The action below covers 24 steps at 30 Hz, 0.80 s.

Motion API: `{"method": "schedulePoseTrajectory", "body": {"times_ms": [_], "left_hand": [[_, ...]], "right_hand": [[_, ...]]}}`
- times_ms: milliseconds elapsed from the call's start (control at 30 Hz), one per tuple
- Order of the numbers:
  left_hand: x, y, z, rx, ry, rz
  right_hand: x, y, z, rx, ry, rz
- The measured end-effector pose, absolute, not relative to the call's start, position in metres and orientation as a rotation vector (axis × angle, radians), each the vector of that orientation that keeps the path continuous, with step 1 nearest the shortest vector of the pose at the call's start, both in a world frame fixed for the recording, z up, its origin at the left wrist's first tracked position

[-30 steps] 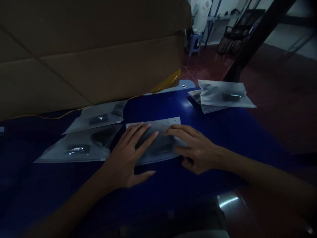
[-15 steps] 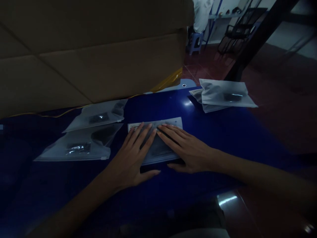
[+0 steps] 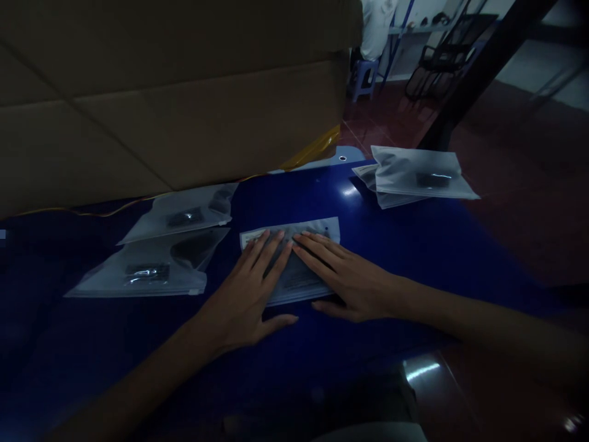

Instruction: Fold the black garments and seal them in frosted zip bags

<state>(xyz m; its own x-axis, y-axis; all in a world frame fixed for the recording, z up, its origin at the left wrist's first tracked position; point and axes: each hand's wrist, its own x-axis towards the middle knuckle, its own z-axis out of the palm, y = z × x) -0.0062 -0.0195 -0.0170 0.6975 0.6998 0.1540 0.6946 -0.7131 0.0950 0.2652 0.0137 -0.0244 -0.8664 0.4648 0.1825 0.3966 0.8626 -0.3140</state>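
A frosted zip bag (image 3: 301, 277) lies flat on the blue table (image 3: 285, 196) in front of me, with a pale printed strip at its far left corner. My left hand (image 3: 253, 288) rests on the bag's left part, fingers stretched out and thumb spread to the side. On the right part lies my right hand (image 3: 347, 276), its fingers also flat and straight. The fingertips of both hands nearly meet near the bag's far edge. What is inside this bag is mostly hidden under my hands.
Two frosted zip bags with dark labels, a nearer one (image 3: 147, 279) and a farther one (image 3: 179, 212), lie at left. More bags (image 3: 414, 169) overlap at the far right. A large cardboard box (image 3: 207, 123) stands behind. Beyond are a seated person (image 3: 375, 31) and a chair (image 3: 444, 58).
Both hands stay flat on the bag, almost unmoved. The whole view has shifted very slightly.
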Motion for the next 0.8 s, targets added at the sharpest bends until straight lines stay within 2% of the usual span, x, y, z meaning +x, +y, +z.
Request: {"method": "schedulePoseTrajectory", "body": {"times_ms": [567,800], "left_hand": [[-0.005,-0.014,-0.021,3.067,1.260,0.244],[-0.008,-0.012,-0.011,3.309,1.230,0.498]], "right_hand": [[0.268,0.018,-0.026,-0.616,-2.752,0.505],[0.268,0.023,-0.027,-0.580,-2.706,0.546]]}}
